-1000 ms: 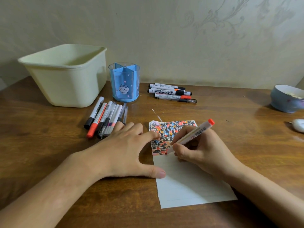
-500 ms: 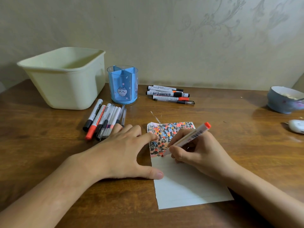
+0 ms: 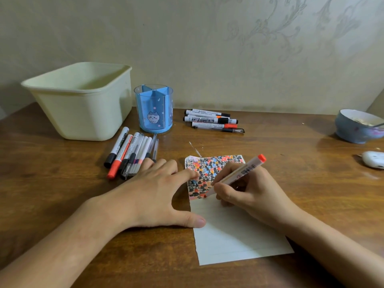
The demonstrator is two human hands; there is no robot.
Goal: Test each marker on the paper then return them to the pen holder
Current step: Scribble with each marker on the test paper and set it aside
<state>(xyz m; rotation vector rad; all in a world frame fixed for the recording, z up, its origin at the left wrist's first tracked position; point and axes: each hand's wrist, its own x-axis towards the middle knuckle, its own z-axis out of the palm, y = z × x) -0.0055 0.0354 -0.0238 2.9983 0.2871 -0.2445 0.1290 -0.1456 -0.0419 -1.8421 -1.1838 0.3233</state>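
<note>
My right hand point(image 3: 247, 190) grips an orange-ended marker point(image 3: 242, 170), its tip down on the paper point(image 3: 232, 233) at the lower edge of a patch of black, red and orange scribbles. My left hand point(image 3: 151, 192) lies flat with spread fingers, thumb and index finger pressing the paper's left edge. The blue pen holder point(image 3: 153, 110) with a cat picture stands upright behind, nothing showing above its rim. A row of several markers point(image 3: 131, 152) lies left of the paper, another group of markers point(image 3: 213, 121) to the right of the holder.
A cream plastic tub point(image 3: 81, 100) stands at the back left beside the holder. A blue bowl point(image 3: 357, 126) with food and a spoon sits at the right edge, and a white object point(image 3: 374, 160) lies in front of it. The wall runs close behind the wooden table point(image 3: 52, 183).
The marker tip has shifted slightly down along the lower edge of the scribbled patch. My left hand stays pressed on the paper. The camera has tilted a little.
</note>
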